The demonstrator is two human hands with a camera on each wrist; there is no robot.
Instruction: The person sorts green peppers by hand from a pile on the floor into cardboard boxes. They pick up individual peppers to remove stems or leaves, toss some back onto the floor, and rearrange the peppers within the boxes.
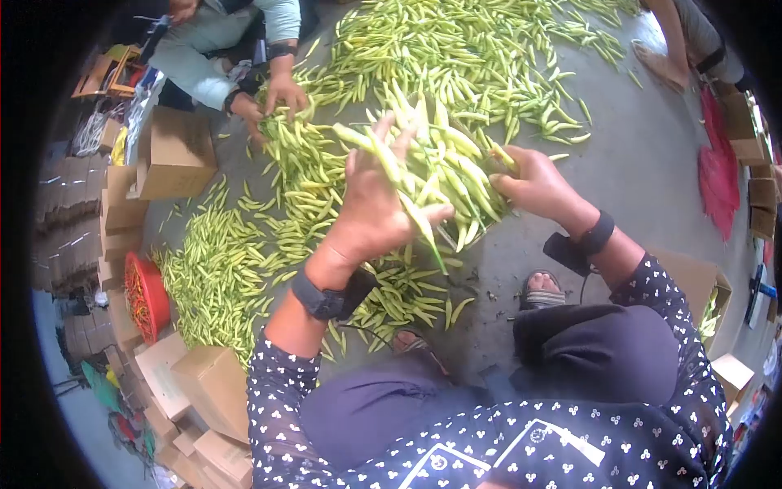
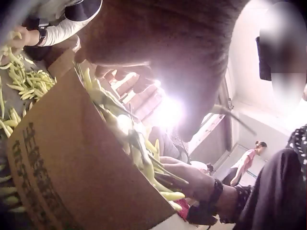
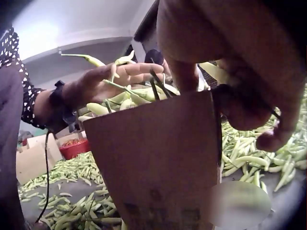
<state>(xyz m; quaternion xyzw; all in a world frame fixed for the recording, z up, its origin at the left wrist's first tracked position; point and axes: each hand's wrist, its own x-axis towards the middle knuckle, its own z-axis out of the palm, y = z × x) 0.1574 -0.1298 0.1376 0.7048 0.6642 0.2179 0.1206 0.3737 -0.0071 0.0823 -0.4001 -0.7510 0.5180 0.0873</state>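
Note:
Pale green peppers [image 1: 456, 175] fill a cardboard box [image 2: 81, 158] up to its rim, with several stems poking out. Over the left side of the heap lies my left hand [image 1: 371, 204], fingers extended and spread, touching the peppers; in the right wrist view the same hand [image 3: 105, 84] shows straight fingers across them. My right hand [image 1: 542, 183] grips the box's right edge, its fingers curled at the corner beside the box wall [image 3: 153, 143] in the right wrist view. The head view hides most of the box under the peppers and hands.
Loose peppers [image 1: 220, 269] spread over the floor ahead and to the left. A red basin [image 1: 151, 297] and cardboard boxes [image 1: 179, 155] line the left side. Another person's hands [image 1: 285, 94] touch peppers at upper left. A red cloth [image 1: 718, 171] lies far right.

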